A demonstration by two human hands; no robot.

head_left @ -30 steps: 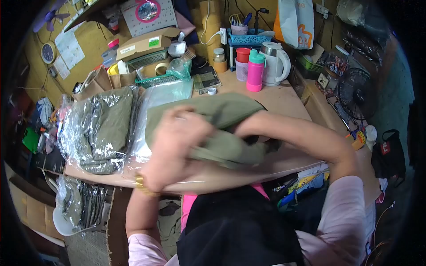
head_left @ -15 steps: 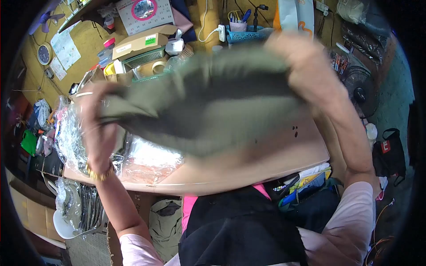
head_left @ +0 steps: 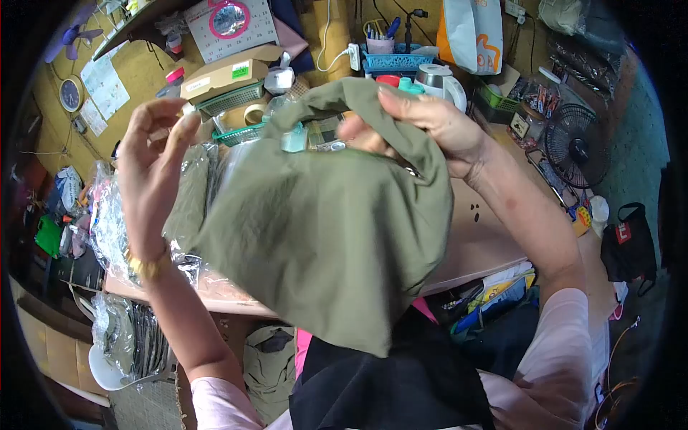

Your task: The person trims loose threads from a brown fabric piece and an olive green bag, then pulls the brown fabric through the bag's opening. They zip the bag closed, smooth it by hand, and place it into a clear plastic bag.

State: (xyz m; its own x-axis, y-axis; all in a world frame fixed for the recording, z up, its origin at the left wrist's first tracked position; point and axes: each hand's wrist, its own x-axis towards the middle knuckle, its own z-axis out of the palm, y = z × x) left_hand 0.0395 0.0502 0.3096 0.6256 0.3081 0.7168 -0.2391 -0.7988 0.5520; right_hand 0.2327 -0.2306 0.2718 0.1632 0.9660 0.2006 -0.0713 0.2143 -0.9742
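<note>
An olive-green cloth piece [head_left: 330, 222] with a looped band along its top hangs above the table. My right hand [head_left: 437, 132] grips the band at its upper right, some fingers showing through the loop. My left hand [head_left: 154, 154] is raised to the left of the cloth, thumb and fingers curved and apart; a small pale thing shows by the thumb tip, too small to identify. The cloth's lower edge hangs over the table's front edge and my black apron [head_left: 387, 380].
Plastic-wrapped olive garments [head_left: 190, 193] lie at the table's left. Baskets, a cardboard box [head_left: 229, 72] and a metal kettle [head_left: 437, 80] stand at the back. A black fan [head_left: 577, 147] is at the right. Wrapped packs [head_left: 129, 333] sit on a white stool at lower left.
The cloth, stretched between both hands before, now hangs down from my right hand. My left hand has come off it and opened. My right hand has moved slightly left and down.
</note>
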